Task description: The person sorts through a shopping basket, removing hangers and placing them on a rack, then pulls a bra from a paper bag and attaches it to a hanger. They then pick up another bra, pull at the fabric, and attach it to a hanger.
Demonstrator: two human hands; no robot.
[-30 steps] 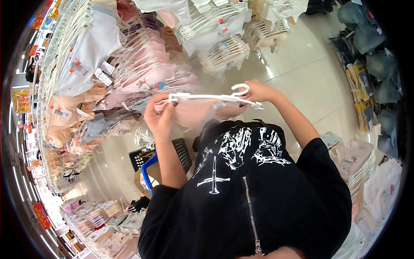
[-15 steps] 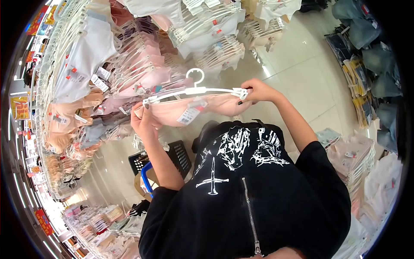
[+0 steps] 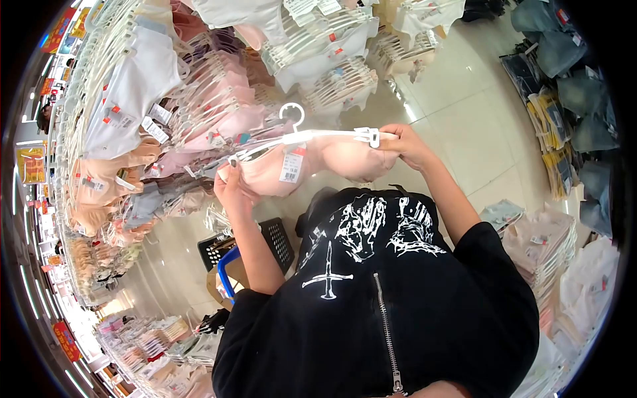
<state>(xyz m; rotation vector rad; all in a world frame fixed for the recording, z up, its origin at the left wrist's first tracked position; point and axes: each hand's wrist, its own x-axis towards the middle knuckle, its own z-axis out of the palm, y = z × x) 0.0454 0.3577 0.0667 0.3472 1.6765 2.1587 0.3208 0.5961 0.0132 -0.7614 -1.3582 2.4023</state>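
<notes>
Along the left, a crowded rack carries white garments (image 3: 133, 79), pink garments (image 3: 229, 89) and peach garments (image 3: 99, 179) on pale hangers, with white tags (image 3: 154, 129) dangling among them. A black perforated basket (image 3: 277, 240) sits near the centre-left beside a blue handle (image 3: 224, 270). Glossy pale floor tiles (image 3: 458, 99) stretch toward the far right, where blue garments (image 3: 584, 99) hang past yellow packets (image 3: 556, 169). Beige garments (image 3: 541, 249) hang at near right; a red sign (image 3: 66, 341) shows at near left.

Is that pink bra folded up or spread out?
Spread out: the pink bra shows both cups side by side along the hanger.
</notes>
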